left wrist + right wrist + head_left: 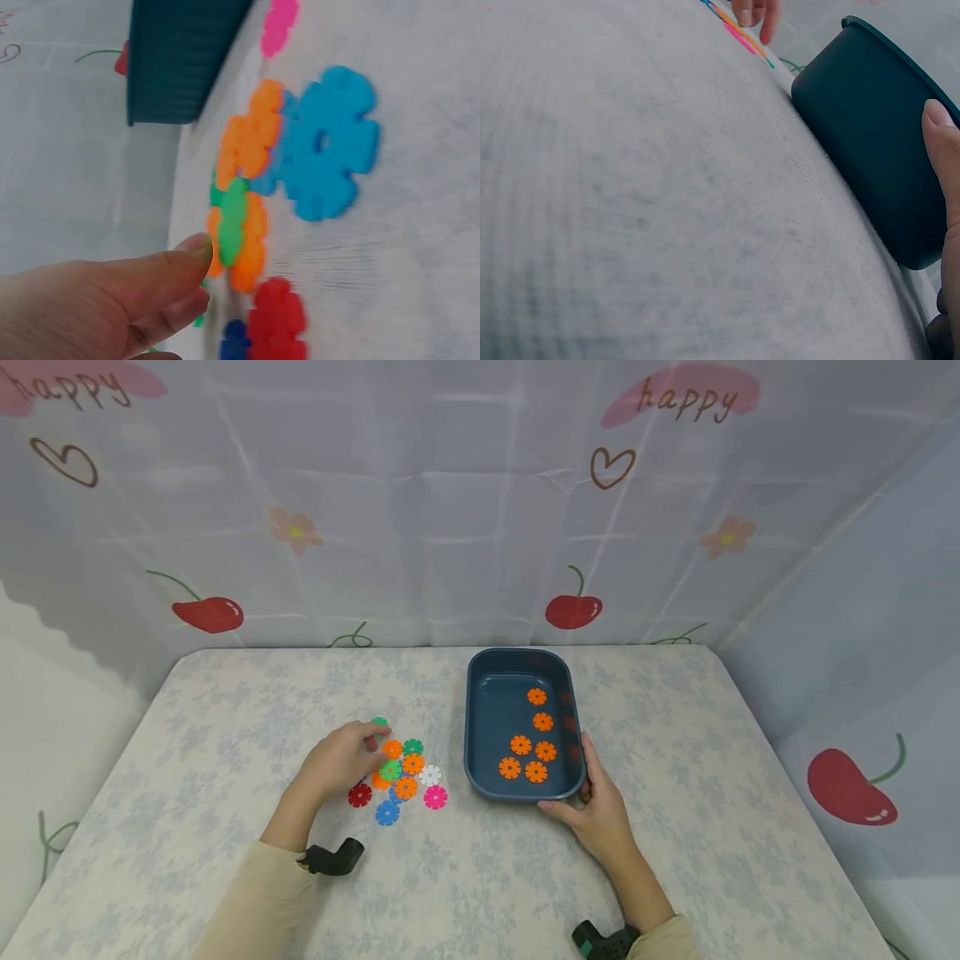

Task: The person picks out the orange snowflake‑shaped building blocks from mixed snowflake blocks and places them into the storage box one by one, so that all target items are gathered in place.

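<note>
My left hand (341, 760) is over the left edge of a loose pile of flower-shaped plastic discs, thumb and forefinger apart. Close to its fingertips lie a green disc (391, 769) and an orange disc (392, 749). In the left wrist view, the thumb tip overlaps the edge of the pile, beside a red disc (276, 322) and a large-looking blue disc (335, 144). My right hand (600, 814) grips the near right corner of a dark blue-green plastic tray (480, 787), thumb at the rim and fingers along the side. Several orange discs (536, 772) lie flat inside it.
A pink disc (435, 797) and a white disc (430, 776) lie at the pile's right side, towards the tray. The table (420, 893) has a pale patterned cover. Behind it hangs a printed curtain (427, 527).
</note>
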The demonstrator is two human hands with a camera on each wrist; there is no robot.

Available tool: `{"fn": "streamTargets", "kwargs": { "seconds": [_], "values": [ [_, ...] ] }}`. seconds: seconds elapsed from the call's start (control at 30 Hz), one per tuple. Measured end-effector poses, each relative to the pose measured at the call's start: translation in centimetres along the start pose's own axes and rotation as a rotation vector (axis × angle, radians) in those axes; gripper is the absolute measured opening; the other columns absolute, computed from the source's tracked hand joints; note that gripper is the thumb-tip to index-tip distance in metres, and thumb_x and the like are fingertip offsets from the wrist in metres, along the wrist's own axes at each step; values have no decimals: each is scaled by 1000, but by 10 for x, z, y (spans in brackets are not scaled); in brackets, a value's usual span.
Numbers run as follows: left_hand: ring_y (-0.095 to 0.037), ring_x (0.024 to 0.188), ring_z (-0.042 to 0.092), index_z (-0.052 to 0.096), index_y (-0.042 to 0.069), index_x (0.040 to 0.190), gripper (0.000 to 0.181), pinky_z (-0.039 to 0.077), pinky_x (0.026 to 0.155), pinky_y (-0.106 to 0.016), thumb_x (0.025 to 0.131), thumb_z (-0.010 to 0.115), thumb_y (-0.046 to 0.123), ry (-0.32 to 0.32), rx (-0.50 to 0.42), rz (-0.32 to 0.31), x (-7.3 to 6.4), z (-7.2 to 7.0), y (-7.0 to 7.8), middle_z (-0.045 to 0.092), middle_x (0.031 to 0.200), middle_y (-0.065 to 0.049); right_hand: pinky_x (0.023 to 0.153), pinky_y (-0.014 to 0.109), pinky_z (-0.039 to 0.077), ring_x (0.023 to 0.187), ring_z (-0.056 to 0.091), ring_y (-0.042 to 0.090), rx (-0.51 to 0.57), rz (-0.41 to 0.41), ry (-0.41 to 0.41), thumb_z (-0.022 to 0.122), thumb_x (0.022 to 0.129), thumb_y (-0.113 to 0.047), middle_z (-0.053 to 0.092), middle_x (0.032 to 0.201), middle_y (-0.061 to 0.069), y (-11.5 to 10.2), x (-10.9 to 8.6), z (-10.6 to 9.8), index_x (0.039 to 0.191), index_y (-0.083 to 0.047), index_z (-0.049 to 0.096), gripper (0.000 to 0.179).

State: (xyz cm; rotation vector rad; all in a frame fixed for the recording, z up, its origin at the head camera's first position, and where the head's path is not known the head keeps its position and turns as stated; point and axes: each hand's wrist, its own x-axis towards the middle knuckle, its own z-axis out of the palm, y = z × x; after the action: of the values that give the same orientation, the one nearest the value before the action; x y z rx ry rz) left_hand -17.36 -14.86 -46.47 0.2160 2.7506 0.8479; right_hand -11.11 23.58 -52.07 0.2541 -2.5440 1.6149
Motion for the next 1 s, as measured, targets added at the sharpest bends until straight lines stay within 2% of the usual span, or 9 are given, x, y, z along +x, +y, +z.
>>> {"fn": "streamTargets", "kwargs": {
  "seconds": [0.13, 0.43, 0.6, 0.87, 1.0],
  "values": [
    [-18, 77, 54, 65, 16, 130, 40, 45, 68, -31, 92, 72, 23, -10, -21, -1, 4, 7, -5, 62, 101, -4, 89, 6, 45, 121, 61, 25, 14, 10, -3, 88, 75, -19, 40, 156, 13, 1, -1, 0, 161, -16, 11, 115],
    [-22, 97, 61, 68, 20, 125, 35, 51, 78, -38, 92, 72, 29, 50, 19, -15, 15, 13, -2, 67, 112, -5, 88, 7, 46, 122, 60, 27, 45, 12, -8, 88, 75, -19, 38, 157, 14, 2, -1, 1, 161, -18, 11, 115],
    [-27, 102, 61, 69, 17, 119, 32, 52, 84, -45, 91, 73, 31, 83, 59, -10, 21, 14, 1, 64, 115, -8, 88, 6, 46, 121, 61, 27, 40, 15, -7, 88, 75, -19, 39, 157, 14, 2, -1, 0, 161, -22, 11, 115],
    [-29, 107, 62, 66, 14, 120, 32, 51, 90, -48, 92, 71, 30, 58, 46, -35, 26, 13, 3, 64, 119, -9, 89, 6, 45, 121, 61, 26, 28, 7, -6, 88, 75, -19, 39, 157, 13, 3, 0, 0, 161, -22, 11, 115],
    [-30, 107, 61, 65, 14, 119, 32, 50, 91, -49, 92, 71, 29, 51, 26, -41, 26, 13, 3, 64, 119, -10, 85, 8, 47, 116, 63, 23, -3, 5, -1, 88, 74, -21, 41, 155, 13, 3, 1, 0, 161, -19, 12, 115]
  ]
}}
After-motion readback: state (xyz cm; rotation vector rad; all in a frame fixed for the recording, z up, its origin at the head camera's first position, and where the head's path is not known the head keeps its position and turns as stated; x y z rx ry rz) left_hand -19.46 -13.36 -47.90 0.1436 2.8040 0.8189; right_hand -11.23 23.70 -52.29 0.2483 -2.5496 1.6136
